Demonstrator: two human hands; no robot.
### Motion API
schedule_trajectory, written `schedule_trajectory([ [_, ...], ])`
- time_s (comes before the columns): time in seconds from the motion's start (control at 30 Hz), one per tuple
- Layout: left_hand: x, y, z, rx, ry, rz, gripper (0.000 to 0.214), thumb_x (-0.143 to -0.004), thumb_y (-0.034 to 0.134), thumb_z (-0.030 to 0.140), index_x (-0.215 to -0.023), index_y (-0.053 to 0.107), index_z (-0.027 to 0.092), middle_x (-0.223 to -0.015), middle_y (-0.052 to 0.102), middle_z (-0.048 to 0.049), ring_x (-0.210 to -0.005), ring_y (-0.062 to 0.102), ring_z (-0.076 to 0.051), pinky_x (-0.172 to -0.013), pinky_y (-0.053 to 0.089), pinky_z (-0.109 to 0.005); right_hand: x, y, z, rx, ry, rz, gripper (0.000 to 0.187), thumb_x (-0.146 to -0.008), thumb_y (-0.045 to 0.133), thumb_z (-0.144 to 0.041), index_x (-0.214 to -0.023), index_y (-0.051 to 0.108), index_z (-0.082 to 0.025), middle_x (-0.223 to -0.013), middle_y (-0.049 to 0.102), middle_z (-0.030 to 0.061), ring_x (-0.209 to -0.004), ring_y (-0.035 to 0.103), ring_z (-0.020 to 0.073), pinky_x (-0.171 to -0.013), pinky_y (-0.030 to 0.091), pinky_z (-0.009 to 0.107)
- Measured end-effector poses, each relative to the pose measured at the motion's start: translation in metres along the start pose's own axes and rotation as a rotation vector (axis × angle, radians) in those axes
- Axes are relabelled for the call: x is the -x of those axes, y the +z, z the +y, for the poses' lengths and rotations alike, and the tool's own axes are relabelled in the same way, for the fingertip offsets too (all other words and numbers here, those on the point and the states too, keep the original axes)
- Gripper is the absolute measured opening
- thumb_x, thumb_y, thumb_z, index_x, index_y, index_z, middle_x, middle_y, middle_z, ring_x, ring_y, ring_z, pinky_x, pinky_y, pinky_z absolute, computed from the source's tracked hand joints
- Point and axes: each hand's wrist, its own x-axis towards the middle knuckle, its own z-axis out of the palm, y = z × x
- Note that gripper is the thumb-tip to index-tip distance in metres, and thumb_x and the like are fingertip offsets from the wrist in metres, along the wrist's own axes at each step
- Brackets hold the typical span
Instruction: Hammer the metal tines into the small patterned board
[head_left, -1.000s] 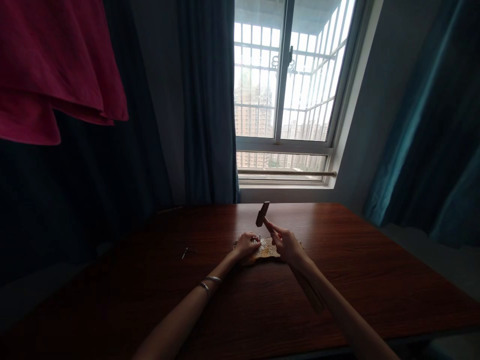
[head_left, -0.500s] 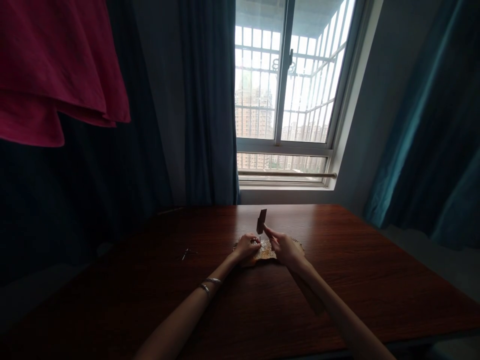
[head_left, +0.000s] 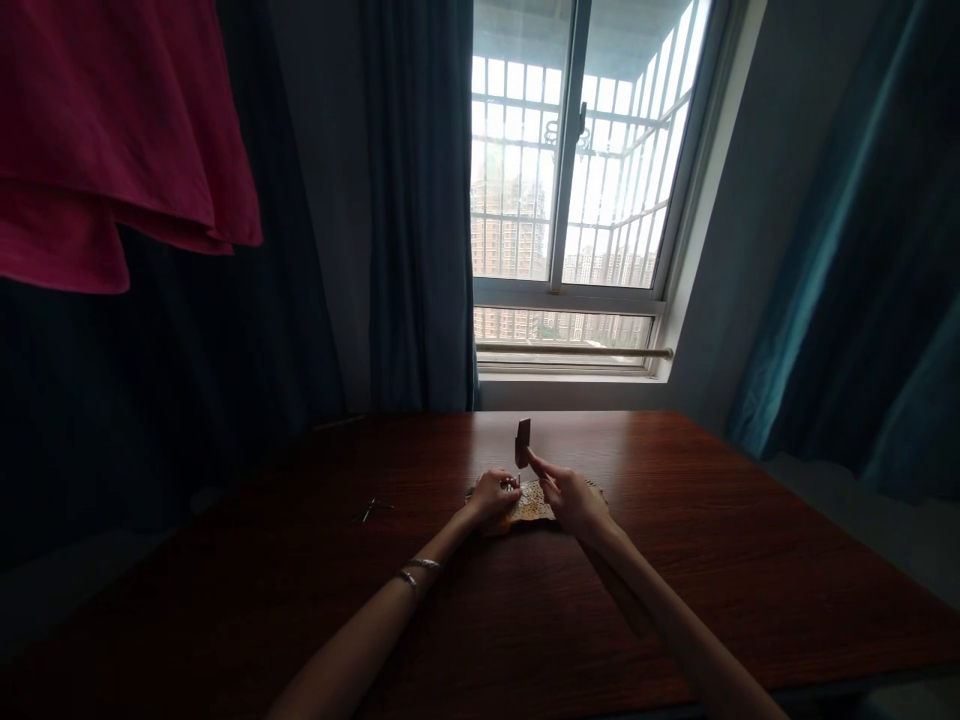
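Observation:
My right hand (head_left: 576, 503) is closed round the handle of a hammer, whose dark head (head_left: 523, 443) stands over a thin nail (head_left: 519, 481). The hammer's handle runs back beneath my right forearm. My left hand (head_left: 494, 495) is closed, its fingertips pinching the nail and holding it upright. Under both hands lies a pale, brown-speckled piece (head_left: 535, 504) with an uneven edge, perhaps wood or bark; my hands cover its sides. A small gap shows between hammer head and nail.
A few thin nails (head_left: 369, 509) lie loosely on the brown wooden table (head_left: 360, 590) to the left. Behind the table is a barred window (head_left: 562, 200) with blue curtains (head_left: 420, 200). Pink cloth (head_left: 127, 130) hangs at upper left.
The hammer head has turned slightly more upright and shifted a little to the left. My left hand keeps its place at the nail.

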Motion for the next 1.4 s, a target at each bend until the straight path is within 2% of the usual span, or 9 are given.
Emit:
schedule_trajectory([
  [0.13, 0.000, 0.001, -0.002, 0.007, 0.003, 0.008, 0.019, -0.068, 0.064, 0.034, -0.073, 0.069, 0.016, -0.081, 0.067, -0.0026, -0.074, 0.059, -0.016, -0.069, 0.041, -0.024, 0.001, -0.001, -0.001, -0.019, -0.004, 0.045, 0.055, -0.087, 0.037, -0.015, -0.141, 0.037, -0.022, -0.074, 0.066, 0.0015, -0.061, 0.057, 0.0101, -0.060, 0.040, 0.017],
  [0.3, 0.000, 0.000, 0.001, 0.002, -0.001, 0.002, 0.018, -0.068, 0.064, 0.033, -0.072, 0.069, 0.016, -0.078, 0.067, -0.0027, -0.073, 0.059, -0.016, -0.068, 0.041, -0.024, 0.001, 0.001, 0.000, 0.064, 0.005, -0.002, 0.054, -0.083, 0.045, -0.013, -0.135, 0.046, -0.028, -0.078, 0.068, 0.0020, -0.066, 0.058, 0.0107, -0.063, 0.039, 0.017],
  [0.47, 0.001, -0.002, 0.005, 0.009, -0.023, 0.005, 0.017, -0.067, 0.065, 0.033, -0.071, 0.068, 0.017, -0.081, 0.068, -0.0025, -0.075, 0.060, -0.017, -0.071, 0.042, -0.024, -0.002, 0.000, 0.000, -0.001, 0.000, 0.051, 0.055, -0.085, 0.038, -0.016, -0.139, 0.039, -0.020, -0.071, 0.064, 0.0013, -0.060, 0.056, 0.0102, -0.061, 0.040, 0.017],
  [0.73, 0.000, 0.001, 0.001, -0.015, -0.017, 0.006, 0.019, -0.068, 0.063, 0.034, -0.071, 0.069, 0.016, -0.080, 0.067, -0.0030, -0.073, 0.059, -0.016, -0.067, 0.041, -0.023, -0.003, 0.012, 0.010, -0.043, -0.040, 0.042, 0.053, -0.083, 0.041, -0.014, -0.135, 0.046, -0.024, -0.073, 0.067, 0.0010, -0.063, 0.058, 0.0101, -0.064, 0.042, 0.017],
  [0.83, 0.000, 0.001, 0.001, -0.016, -0.023, 0.011, 0.018, -0.068, 0.064, 0.034, -0.072, 0.069, 0.017, -0.082, 0.067, -0.0029, -0.074, 0.059, -0.016, -0.068, 0.041, -0.024, -0.004, 0.009, 0.006, -0.074, -0.037, 0.064, 0.056, -0.084, 0.039, -0.014, -0.139, 0.039, -0.020, -0.084, 0.069, 0.0041, -0.071, 0.061, 0.0113, -0.068, 0.044, 0.018],
  [0.93, 0.000, 0.000, 0.002, -0.008, -0.023, 0.002, 0.017, -0.067, 0.064, 0.033, -0.072, 0.069, 0.017, -0.080, 0.067, -0.0025, -0.073, 0.059, -0.016, -0.068, 0.042, -0.024, -0.003, 0.006, 0.003, -0.062, -0.021, 0.010, 0.054, -0.083, 0.042, -0.013, -0.136, 0.045, -0.023, -0.086, 0.070, 0.0041, -0.080, 0.063, 0.0127, -0.073, 0.044, 0.018],
  [1.03, 0.001, -0.001, 0.003, -0.006, -0.022, 0.007, 0.017, -0.067, 0.064, 0.032, -0.071, 0.069, 0.017, -0.078, 0.067, -0.0025, -0.072, 0.058, -0.016, -0.067, 0.041, -0.024, -0.003, 0.003, 0.001, -0.014, 0.001, -0.028, 0.051, -0.082, 0.044, -0.013, -0.132, 0.051, -0.025, -0.079, 0.070, 0.0023, -0.073, 0.063, 0.0121, -0.069, 0.043, 0.017],
  [1.17, 0.001, -0.002, 0.005, -0.013, -0.019, 0.010, 0.018, -0.068, 0.063, 0.034, -0.071, 0.068, 0.017, -0.080, 0.067, -0.0027, -0.073, 0.058, -0.016, -0.068, 0.041, -0.024, -0.004, 0.003, 0.000, -0.028, -0.026, 0.044, 0.054, -0.084, 0.039, -0.014, -0.138, 0.041, -0.020, -0.083, 0.069, 0.0036, -0.068, 0.061, 0.0111, -0.067, 0.044, 0.018],
  [1.4, 0.001, -0.001, 0.003, -0.005, -0.014, -0.004, 0.018, -0.068, 0.064, 0.033, -0.072, 0.069, 0.016, -0.078, 0.067, -0.0028, -0.072, 0.059, -0.016, -0.067, 0.041, -0.024, -0.001, 0.006, 0.001, 0.002, -0.012, 0.001, 0.053, -0.082, 0.045, -0.013, -0.132, 0.051, -0.028, -0.078, 0.070, 0.0023, -0.068, 0.061, 0.0126, -0.065, 0.042, 0.018],
])
